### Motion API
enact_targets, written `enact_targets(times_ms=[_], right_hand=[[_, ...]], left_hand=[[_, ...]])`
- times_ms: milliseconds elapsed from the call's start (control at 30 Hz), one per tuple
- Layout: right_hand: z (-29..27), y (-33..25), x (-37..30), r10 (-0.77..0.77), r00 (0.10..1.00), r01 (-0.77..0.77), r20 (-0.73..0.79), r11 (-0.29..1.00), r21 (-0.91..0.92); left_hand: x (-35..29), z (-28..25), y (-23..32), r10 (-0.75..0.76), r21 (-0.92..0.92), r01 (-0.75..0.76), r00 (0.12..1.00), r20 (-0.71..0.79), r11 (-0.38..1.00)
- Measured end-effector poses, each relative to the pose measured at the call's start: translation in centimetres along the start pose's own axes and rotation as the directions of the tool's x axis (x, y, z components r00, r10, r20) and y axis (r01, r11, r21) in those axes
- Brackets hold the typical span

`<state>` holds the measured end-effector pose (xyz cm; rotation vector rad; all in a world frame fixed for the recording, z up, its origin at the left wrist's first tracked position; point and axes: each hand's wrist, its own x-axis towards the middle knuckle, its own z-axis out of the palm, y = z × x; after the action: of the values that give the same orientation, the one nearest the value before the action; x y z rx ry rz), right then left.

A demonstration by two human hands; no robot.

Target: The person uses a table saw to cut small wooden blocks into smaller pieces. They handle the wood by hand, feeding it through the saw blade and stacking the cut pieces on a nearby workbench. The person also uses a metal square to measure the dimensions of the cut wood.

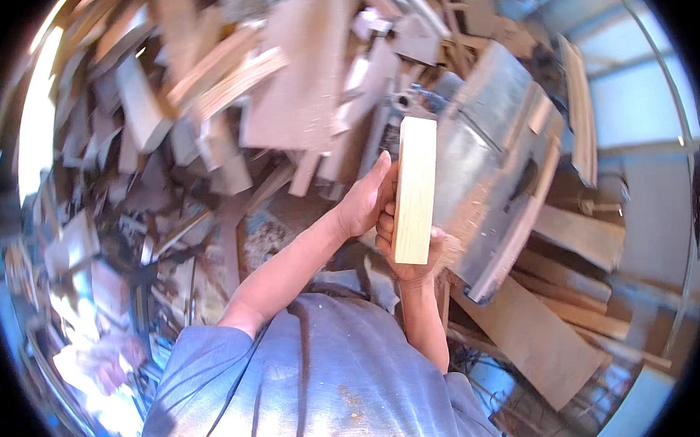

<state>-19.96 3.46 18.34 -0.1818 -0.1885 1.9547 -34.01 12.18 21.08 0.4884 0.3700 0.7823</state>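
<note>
A pale, squared wood block [415,193] stands lengthwise in front of me, its smooth face up. My right hand [419,256] grips its near end, with the thumb on the right side and curled fingers showing at the left edge. My left hand [362,204] is at the block's left side, thumb stretched up and away from the wood. The left fingers go partly behind the block, so whether they press on it is hidden. Just beyond and to the right is a metal-topped woodworking machine [465,149], with sawdust [473,218] on its surface.
Wood offcuts [299,89] are heaped at the far left and centre, blurred. Boards [535,339] lie right of the machine, and long strips [581,114] stand near the pale wall [643,104]. A dark slot [524,180] opens in the machine top. Scraps [81,251] clutter my left.
</note>
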Motion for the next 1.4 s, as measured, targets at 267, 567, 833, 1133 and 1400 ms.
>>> enact_targets(times_ms=[267,567,833,1133,1400], right_hand=[[2.2,18.3,1.5,0.35,0.872,-0.487,-0.342,0.683,-0.544],[-8.9,22.3,-4.3,0.244,0.898,-0.162,-0.367,-0.592,-0.79],[-13.5,22.2,-1.2,0.49,0.788,0.028,-0.374,-0.634,-0.773],[-8.2,24.8,5.6,0.714,0.613,0.309,-0.337,-0.61,-0.73],[-20.1,23.3,4.9,0.917,0.232,0.417,-0.326,-0.396,-0.818]], left_hand=[[-21.5,-10.7,6.8,0.225,-0.196,-0.271,0.947,-0.229,0.942],[-39.4,-18.6,8.8,0.478,-0.178,-0.629,0.718,-0.506,0.756],[-46.5,-20.9,2.1,0.544,-0.108,-0.852,0.419,-0.727,0.512],[-49.9,-20.7,-6.6,0.416,0.067,-0.917,0.112,-0.902,0.393],[-45.1,-21.4,-6.3,0.356,-0.207,-0.871,0.384,-0.852,0.445]])
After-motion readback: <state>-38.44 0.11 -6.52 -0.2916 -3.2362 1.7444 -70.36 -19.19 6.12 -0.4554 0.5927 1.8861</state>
